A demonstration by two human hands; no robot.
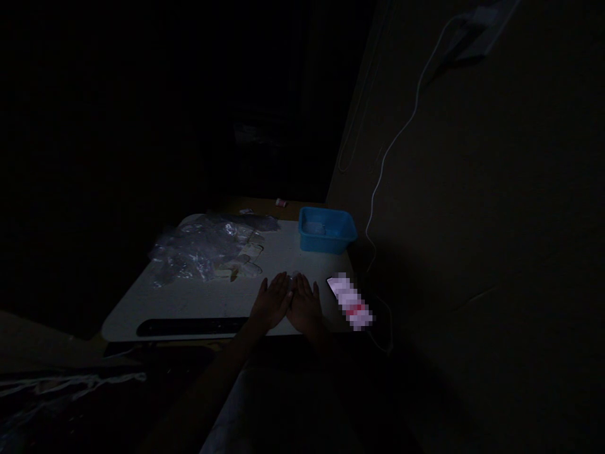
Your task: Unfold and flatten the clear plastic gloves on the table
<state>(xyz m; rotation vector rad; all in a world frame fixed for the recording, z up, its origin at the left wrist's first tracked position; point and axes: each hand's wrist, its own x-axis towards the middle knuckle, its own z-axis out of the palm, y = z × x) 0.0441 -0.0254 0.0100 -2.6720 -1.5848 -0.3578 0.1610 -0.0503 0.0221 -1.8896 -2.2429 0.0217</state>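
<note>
The room is very dark. Both hands rest side by side near the front of a white tabletop [189,306]. My left hand [271,302] has its fingers stretched forward and slightly apart. Close against it at the thumb side, my right hand [305,306] lies with fingers extended too. A small clear, shiny piece [295,273] shows at the fingertips between the hands; its kind is too dim to make out. Whether anything lies beneath the palms is hidden.
Crumpled clear plastic bags [198,249] and pale flat pieces [248,265] lie left. A blue plastic basin [324,243] with something clear inside stands at the back right. A lit phone [350,302] lies right, near a white cable [384,157] along the wall.
</note>
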